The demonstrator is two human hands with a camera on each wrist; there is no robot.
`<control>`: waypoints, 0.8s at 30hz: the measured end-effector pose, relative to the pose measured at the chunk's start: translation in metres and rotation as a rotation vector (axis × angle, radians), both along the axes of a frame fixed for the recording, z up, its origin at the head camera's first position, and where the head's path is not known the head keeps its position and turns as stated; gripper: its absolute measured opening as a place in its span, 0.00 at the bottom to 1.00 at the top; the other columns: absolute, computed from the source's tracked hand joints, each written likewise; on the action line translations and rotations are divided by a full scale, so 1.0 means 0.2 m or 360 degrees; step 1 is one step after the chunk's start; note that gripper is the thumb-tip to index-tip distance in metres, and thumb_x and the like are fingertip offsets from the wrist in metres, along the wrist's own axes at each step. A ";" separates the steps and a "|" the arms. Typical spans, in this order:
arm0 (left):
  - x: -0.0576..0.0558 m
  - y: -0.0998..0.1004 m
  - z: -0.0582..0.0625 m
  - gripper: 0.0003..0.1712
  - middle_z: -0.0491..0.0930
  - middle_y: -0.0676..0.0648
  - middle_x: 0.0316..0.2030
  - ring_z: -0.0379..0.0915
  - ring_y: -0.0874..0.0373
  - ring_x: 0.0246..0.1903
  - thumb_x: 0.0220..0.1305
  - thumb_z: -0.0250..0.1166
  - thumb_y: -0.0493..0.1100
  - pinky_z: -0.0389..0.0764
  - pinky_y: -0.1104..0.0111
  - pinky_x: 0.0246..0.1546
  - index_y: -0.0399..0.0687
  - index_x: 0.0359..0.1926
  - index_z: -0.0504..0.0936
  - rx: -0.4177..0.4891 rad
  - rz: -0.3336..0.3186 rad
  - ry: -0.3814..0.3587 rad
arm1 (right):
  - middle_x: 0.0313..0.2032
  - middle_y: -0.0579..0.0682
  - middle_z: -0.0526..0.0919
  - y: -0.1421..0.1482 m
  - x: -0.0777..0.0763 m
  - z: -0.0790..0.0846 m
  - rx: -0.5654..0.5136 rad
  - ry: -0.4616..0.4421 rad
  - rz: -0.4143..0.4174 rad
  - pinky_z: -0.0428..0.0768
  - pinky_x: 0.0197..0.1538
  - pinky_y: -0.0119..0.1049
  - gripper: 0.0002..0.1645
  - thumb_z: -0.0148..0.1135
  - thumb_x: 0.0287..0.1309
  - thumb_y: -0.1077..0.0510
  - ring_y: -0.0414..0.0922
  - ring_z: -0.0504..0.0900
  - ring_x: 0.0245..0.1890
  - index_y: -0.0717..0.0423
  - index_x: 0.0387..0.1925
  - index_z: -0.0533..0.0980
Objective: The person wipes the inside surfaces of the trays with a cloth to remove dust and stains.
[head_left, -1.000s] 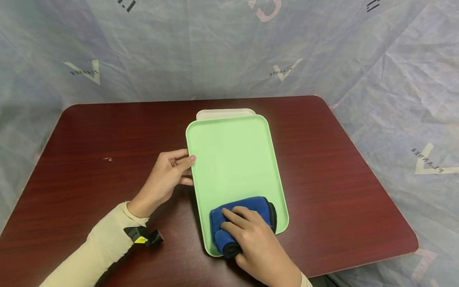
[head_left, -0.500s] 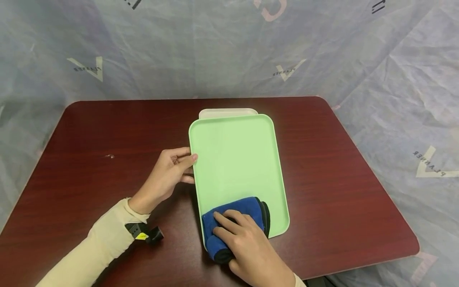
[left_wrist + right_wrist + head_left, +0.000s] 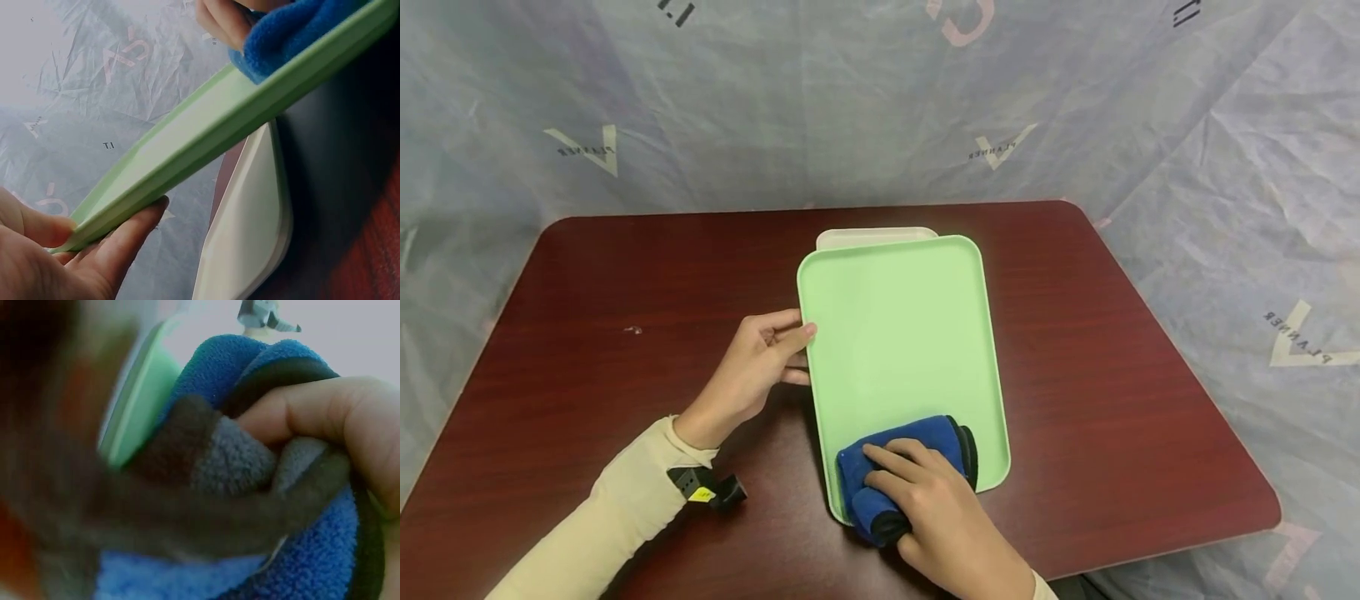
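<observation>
A light green rectangular tray (image 3: 898, 333) is held by my left hand (image 3: 745, 375) at its left edge, thumb on the rim and fingers underneath. The left wrist view shows that edge of the green tray (image 3: 206, 134) raised off the table. My right hand (image 3: 940, 508) grips a folded blue cloth with black trim (image 3: 917, 433) and rests it on the near end of the tray. In the right wrist view, the thumb is curled into the bunched cloth (image 3: 219, 369). The cloth hides the tray's near edge in part.
Behind and below the green tray lies a cream tray (image 3: 876, 238), mostly hidden in the head view. Both are over a dark red wooden table (image 3: 1097, 400) with rounded corners. A grey printed sheet (image 3: 880, 108) hangs behind it.
The right hand and the cloth slid left and toward me, then came back right. The green tray's far end has swung slightly right. My left hand has kept its hold.
</observation>
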State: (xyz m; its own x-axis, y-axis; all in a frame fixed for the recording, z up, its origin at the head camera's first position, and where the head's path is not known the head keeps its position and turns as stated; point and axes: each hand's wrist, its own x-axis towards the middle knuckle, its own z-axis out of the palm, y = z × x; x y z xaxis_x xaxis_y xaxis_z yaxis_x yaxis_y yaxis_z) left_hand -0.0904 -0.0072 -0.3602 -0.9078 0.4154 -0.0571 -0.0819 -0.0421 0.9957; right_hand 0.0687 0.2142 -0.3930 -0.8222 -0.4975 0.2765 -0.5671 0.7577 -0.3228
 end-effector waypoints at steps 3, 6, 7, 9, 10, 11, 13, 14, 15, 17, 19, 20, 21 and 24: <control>0.00 0.01 0.00 0.17 0.86 0.37 0.40 0.87 0.49 0.34 0.75 0.56 0.38 0.86 0.56 0.31 0.33 0.58 0.78 0.0006 -0.0007 0.0009 | 0.60 0.45 0.79 0.05 0.01 0.00 -0.0017 -0.0013 -0.0048 0.78 0.57 0.43 0.35 0.59 0.28 0.73 0.41 0.73 0.59 0.48 0.45 0.84; 0.00 0.01 0.00 0.17 0.86 0.37 0.39 0.87 0.49 0.34 0.75 0.56 0.38 0.86 0.56 0.31 0.33 0.58 0.78 0.0002 -0.0004 0.0013 | 0.59 0.44 0.80 0.10 0.01 0.00 -0.0040 -0.0049 -0.0104 0.78 0.57 0.42 0.35 0.57 0.30 0.75 0.40 0.73 0.59 0.47 0.44 0.84; -0.01 0.01 0.00 0.17 0.86 0.38 0.39 0.87 0.49 0.33 0.75 0.56 0.38 0.86 0.56 0.31 0.32 0.57 0.78 -0.0002 0.0001 0.0012 | 0.59 0.44 0.80 0.12 0.01 0.00 -0.0045 -0.0070 -0.0128 0.79 0.56 0.41 0.36 0.56 0.30 0.76 0.40 0.73 0.59 0.47 0.44 0.84; -0.01 0.00 -0.01 0.17 0.87 0.39 0.38 0.87 0.50 0.33 0.75 0.56 0.38 0.86 0.57 0.31 0.32 0.58 0.78 -0.0012 0.0011 0.0007 | 0.59 0.43 0.80 0.15 0.02 0.00 -0.0046 -0.0117 -0.0185 0.80 0.55 0.40 0.37 0.55 0.31 0.77 0.39 0.73 0.59 0.46 0.45 0.85; -0.01 0.00 -0.01 0.17 0.87 0.40 0.38 0.87 0.51 0.33 0.75 0.56 0.39 0.87 0.57 0.31 0.32 0.58 0.78 -0.0017 0.0013 0.0005 | 0.59 0.42 0.80 0.17 0.02 0.00 -0.0050 -0.0135 -0.0215 0.80 0.54 0.40 0.37 0.55 0.31 0.77 0.38 0.73 0.59 0.45 0.45 0.85; -0.01 0.00 -0.01 0.17 0.87 0.41 0.38 0.87 0.51 0.33 0.76 0.56 0.39 0.87 0.57 0.31 0.32 0.58 0.77 -0.0021 0.0017 0.0003 | 0.59 0.42 0.80 0.19 0.02 0.00 -0.0050 -0.0148 -0.0242 0.81 0.54 0.40 0.37 0.55 0.32 0.77 0.37 0.73 0.60 0.45 0.45 0.85; -0.01 0.00 -0.02 0.17 0.87 0.42 0.38 0.87 0.52 0.33 0.76 0.56 0.39 0.87 0.58 0.31 0.32 0.58 0.77 -0.0026 0.0019 0.0001 | 0.59 0.41 0.80 0.23 0.03 0.00 -0.0052 -0.0165 -0.0293 0.82 0.52 0.39 0.37 0.55 0.32 0.78 0.36 0.72 0.60 0.44 0.44 0.85; -0.01 0.00 -0.02 0.18 0.87 0.42 0.38 0.87 0.52 0.33 0.76 0.56 0.39 0.87 0.58 0.31 0.32 0.59 0.77 -0.0027 0.0019 0.0001 | 0.59 0.40 0.80 0.25 0.03 0.00 -0.0052 -0.0169 -0.0315 0.82 0.52 0.39 0.37 0.55 0.32 0.78 0.36 0.72 0.60 0.44 0.44 0.85; -0.01 0.00 -0.02 0.18 0.87 0.42 0.38 0.87 0.52 0.33 0.76 0.55 0.38 0.87 0.58 0.31 0.31 0.59 0.77 -0.0025 0.0018 0.0001 | 0.59 0.40 0.80 0.26 0.03 0.00 -0.0055 -0.0173 -0.0336 0.82 0.51 0.39 0.38 0.55 0.32 0.78 0.36 0.72 0.60 0.44 0.44 0.85; -0.01 0.00 -0.02 0.18 0.87 0.42 0.39 0.87 0.53 0.33 0.76 0.55 0.38 0.87 0.58 0.31 0.31 0.59 0.76 -0.0022 0.0013 0.0004 | 0.59 0.39 0.80 0.30 0.04 0.00 -0.0057 -0.0176 -0.0372 0.83 0.50 0.39 0.38 0.55 0.31 0.79 0.36 0.72 0.61 0.44 0.44 0.85; -0.01 0.00 -0.02 0.17 0.87 0.42 0.38 0.87 0.52 0.33 0.76 0.55 0.38 0.86 0.58 0.31 0.30 0.58 0.77 -0.0013 0.0006 0.0007 | 0.59 0.39 0.79 0.33 0.04 0.01 -0.0051 -0.0195 -0.0417 0.83 0.49 0.39 0.39 0.54 0.30 0.79 0.37 0.73 0.61 0.44 0.44 0.85; 0.00 0.00 -0.02 0.17 0.87 0.42 0.38 0.87 0.52 0.33 0.76 0.55 0.38 0.86 0.58 0.31 0.30 0.58 0.77 -0.0008 0.0002 0.0011 | 0.59 0.39 0.79 0.34 0.04 0.01 -0.0053 -0.0205 -0.0439 0.83 0.49 0.39 0.39 0.54 0.30 0.79 0.37 0.73 0.61 0.44 0.44 0.85; 0.00 0.00 -0.02 0.17 0.87 0.42 0.38 0.87 0.52 0.33 0.76 0.55 0.38 0.86 0.58 0.31 0.30 0.57 0.77 -0.0004 -0.0002 0.0015 | 0.59 0.40 0.79 0.36 0.04 0.01 -0.0054 -0.0211 -0.0463 0.82 0.47 0.38 0.39 0.54 0.30 0.79 0.38 0.73 0.61 0.45 0.44 0.85; 0.00 0.01 -0.02 0.16 0.87 0.41 0.38 0.87 0.51 0.33 0.75 0.56 0.38 0.86 0.57 0.31 0.29 0.56 0.78 0.0008 -0.0016 0.0027 | 0.59 0.40 0.79 0.41 0.05 0.00 -0.0061 -0.0223 -0.0541 0.80 0.42 0.35 0.39 0.54 0.29 0.80 0.41 0.74 0.61 0.45 0.44 0.85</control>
State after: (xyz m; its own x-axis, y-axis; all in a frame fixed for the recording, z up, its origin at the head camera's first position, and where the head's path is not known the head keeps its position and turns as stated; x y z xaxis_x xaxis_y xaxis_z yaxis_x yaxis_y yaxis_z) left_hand -0.0911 -0.0050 -0.3633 -0.9045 0.4246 -0.0396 -0.0654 -0.0462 0.9968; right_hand 0.0786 0.2967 -0.3921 -0.9699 -0.1808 0.1630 -0.2334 0.8811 -0.4113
